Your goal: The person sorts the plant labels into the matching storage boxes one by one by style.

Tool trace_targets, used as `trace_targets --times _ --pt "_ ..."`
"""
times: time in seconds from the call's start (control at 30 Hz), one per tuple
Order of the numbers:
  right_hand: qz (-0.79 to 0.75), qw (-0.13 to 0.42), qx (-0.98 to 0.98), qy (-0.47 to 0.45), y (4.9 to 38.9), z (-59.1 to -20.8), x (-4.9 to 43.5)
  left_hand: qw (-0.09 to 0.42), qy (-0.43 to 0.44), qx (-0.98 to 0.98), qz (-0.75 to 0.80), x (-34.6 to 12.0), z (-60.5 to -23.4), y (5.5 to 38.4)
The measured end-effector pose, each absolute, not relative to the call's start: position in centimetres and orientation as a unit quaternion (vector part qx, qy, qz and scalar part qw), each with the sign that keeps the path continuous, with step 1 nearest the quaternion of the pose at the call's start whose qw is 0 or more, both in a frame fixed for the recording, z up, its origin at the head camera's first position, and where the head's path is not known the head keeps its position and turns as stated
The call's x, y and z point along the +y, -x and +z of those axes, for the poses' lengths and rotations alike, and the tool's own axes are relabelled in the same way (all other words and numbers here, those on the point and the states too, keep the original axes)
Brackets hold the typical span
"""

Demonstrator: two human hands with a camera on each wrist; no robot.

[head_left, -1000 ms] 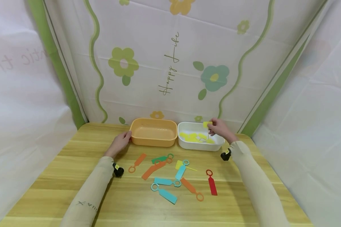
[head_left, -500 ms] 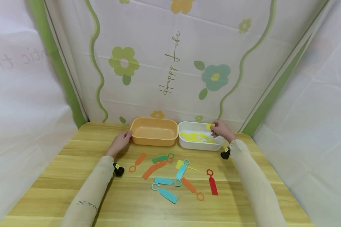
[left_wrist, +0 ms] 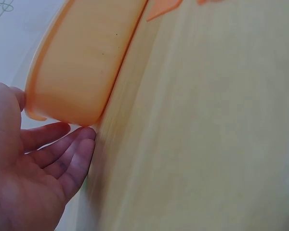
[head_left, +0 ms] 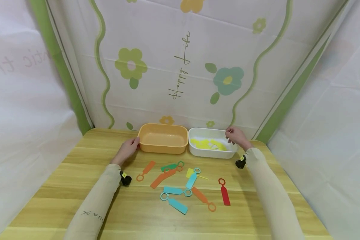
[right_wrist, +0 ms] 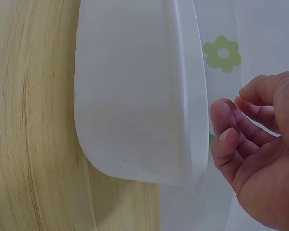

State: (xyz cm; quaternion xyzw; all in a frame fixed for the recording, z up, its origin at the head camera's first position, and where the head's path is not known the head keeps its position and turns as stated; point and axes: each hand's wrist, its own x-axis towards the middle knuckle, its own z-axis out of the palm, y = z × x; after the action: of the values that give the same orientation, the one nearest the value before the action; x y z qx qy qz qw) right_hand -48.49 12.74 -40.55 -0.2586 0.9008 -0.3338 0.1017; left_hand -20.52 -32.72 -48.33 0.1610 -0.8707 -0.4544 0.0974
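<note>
"Which way does the orange bin (head_left: 162, 149) run?"
"Left to right, opening up. The left hand (head_left: 126, 151) grips its left end, thumb at the rim."
"And the white bin (head_left: 211, 154)?"
"Same long axis, just right of it, yellow flags (head_left: 202, 144) inside. The right hand (head_left: 236, 136) is by its right end, fingers loosely bent."
"Beneath them?"
"A wooden table (head_left: 138, 216), with a flowered curtain (head_left: 156, 80) behind."
</note>
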Motion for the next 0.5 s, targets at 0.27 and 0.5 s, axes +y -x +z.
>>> trace_targets --times 0.27,0.5 --pt "-0.321 0.084 0.896 0.296 46.9 -39.3 12.1 0.103 -0.162 -0.869 -0.457 -32.6 -48.3 20.5" --pt "-0.298 0.083 0.889 0.339 44.8 -38.5 11.4 0.103 -0.165 -0.866 -0.461 -32.5 -48.2 20.6"
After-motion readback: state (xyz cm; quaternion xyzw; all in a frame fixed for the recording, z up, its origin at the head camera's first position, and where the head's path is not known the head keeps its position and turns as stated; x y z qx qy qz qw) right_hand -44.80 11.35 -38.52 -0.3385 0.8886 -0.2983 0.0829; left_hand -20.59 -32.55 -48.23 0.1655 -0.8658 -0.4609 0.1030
